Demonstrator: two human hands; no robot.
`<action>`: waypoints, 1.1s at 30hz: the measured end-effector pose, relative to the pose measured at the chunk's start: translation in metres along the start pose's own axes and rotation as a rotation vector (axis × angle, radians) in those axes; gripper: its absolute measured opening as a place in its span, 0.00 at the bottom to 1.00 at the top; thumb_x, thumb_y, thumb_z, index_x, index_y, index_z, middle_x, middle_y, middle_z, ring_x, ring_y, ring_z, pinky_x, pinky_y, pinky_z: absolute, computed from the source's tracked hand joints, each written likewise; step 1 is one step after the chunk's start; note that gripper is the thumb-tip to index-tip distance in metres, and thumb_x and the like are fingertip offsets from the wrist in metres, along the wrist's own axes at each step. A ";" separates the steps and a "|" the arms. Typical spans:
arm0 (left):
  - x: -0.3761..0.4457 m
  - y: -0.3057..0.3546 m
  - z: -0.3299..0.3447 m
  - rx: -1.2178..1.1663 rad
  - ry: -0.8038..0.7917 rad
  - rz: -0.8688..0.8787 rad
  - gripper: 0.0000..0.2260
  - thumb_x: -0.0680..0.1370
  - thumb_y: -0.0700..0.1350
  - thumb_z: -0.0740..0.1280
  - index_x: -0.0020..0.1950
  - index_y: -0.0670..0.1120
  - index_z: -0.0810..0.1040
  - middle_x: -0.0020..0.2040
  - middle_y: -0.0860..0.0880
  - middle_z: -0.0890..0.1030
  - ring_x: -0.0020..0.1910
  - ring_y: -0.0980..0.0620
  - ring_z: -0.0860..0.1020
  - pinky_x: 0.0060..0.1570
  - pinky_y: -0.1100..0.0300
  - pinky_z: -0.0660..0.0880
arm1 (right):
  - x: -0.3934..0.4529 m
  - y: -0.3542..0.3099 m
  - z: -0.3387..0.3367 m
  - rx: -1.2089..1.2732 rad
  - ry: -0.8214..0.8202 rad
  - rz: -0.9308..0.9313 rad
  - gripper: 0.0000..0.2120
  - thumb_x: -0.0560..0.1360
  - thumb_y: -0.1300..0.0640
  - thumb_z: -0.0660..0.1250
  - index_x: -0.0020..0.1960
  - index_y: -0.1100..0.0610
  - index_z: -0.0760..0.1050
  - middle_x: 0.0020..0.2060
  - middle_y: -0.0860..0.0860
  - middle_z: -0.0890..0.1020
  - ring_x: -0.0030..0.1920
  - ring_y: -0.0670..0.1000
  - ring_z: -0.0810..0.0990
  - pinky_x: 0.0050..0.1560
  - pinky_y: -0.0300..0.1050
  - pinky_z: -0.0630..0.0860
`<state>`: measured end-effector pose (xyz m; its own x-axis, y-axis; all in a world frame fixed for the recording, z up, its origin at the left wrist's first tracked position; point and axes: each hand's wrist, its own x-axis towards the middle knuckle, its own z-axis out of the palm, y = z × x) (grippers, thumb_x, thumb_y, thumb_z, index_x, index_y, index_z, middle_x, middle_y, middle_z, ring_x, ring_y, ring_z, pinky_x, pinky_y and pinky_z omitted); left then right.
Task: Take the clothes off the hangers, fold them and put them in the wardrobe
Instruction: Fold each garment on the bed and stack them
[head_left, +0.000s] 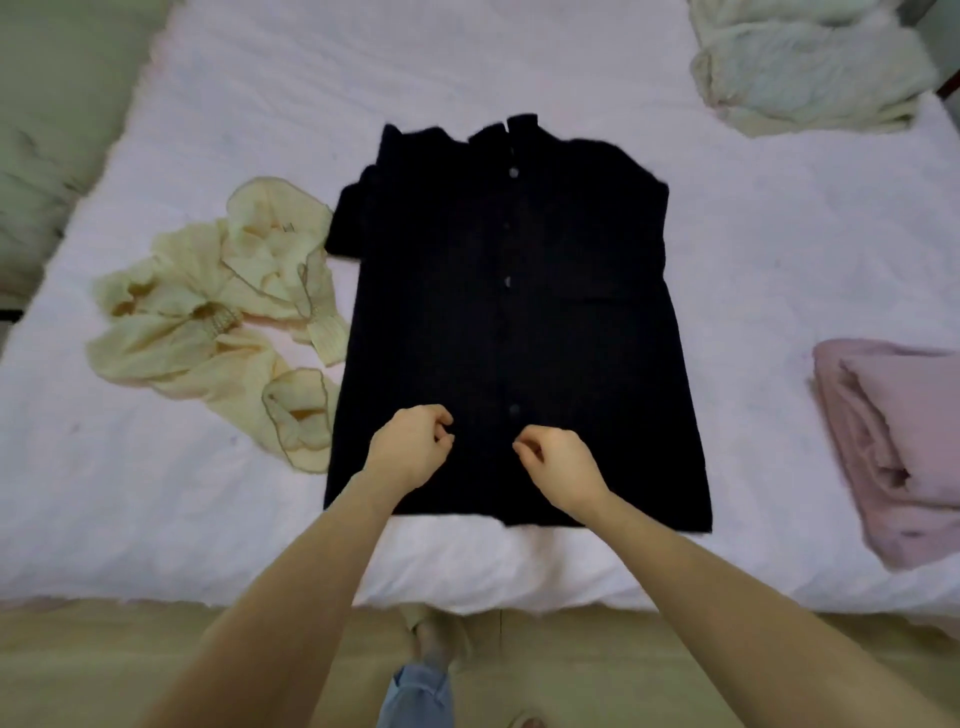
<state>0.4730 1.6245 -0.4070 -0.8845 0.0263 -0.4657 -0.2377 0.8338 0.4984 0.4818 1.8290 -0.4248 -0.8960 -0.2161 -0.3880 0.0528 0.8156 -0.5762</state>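
Black shirt (514, 322) spread flat and face up in the middle of the bed (779, 249), collar at the far end, hem at the near edge, button placket running down the centre. Left sleeve tucked in against the body at the upper left; right side lying straight. Buttons visible down the front, one of them just beyond the hands.

Left hand (410, 449) over the lower front of the shirt, left of the placket, fingers curled inward toward the thumb. Right hand (558, 465) beside it, right of the placket, fingers likewise curled, thumb and forefinger close together. Both near the dark cloth, a small gap between them; hard to tell whether either actually pinches the fabric, black on black hiding any fold taken up. Both forearms bare, reaching in from the near edge.

Cream garment (218, 322) crumpled on the bed just left of the shirt, ruffled edges and a ribbed cuff showing, its right edge touching or nearly touching the shirt's side. Folded pink cloth (893, 447) near the right edge of the bed, well apart from the shirt. Pale bundle of bedding (810, 62) heaped at the far right corner. White-pink sheet wrinkled all over. Wooden floor (156, 654) below the bed's near edge, with a blue-jeaned leg (415, 696) visible between the forearms.
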 end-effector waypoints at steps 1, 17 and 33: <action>0.017 0.002 -0.022 0.006 0.029 0.001 0.12 0.79 0.46 0.65 0.62 0.48 0.77 0.41 0.57 0.78 0.46 0.53 0.79 0.51 0.54 0.77 | 0.019 -0.013 -0.015 -0.028 0.010 -0.018 0.09 0.80 0.55 0.61 0.48 0.56 0.79 0.39 0.50 0.82 0.39 0.50 0.80 0.43 0.52 0.79; 0.255 0.013 -0.159 0.257 0.108 0.223 0.16 0.81 0.48 0.62 0.68 0.46 0.73 0.65 0.50 0.70 0.63 0.50 0.68 0.57 0.56 0.74 | 0.292 -0.077 -0.127 -0.260 0.123 -0.023 0.12 0.81 0.58 0.58 0.59 0.56 0.77 0.53 0.51 0.78 0.52 0.51 0.77 0.52 0.47 0.77; 0.449 0.122 -0.164 0.136 0.226 0.248 0.20 0.81 0.45 0.59 0.73 0.43 0.64 0.70 0.44 0.66 0.70 0.46 0.63 0.63 0.54 0.68 | 0.469 -0.022 -0.220 -0.335 0.269 -0.045 0.21 0.75 0.65 0.57 0.68 0.60 0.65 0.62 0.57 0.74 0.60 0.58 0.72 0.55 0.48 0.69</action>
<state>-0.0196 1.6479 -0.4352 -0.9786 0.1273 -0.1617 0.0376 0.8833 0.4673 -0.0361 1.8280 -0.4361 -0.9794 -0.1446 -0.1410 -0.0959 0.9474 -0.3053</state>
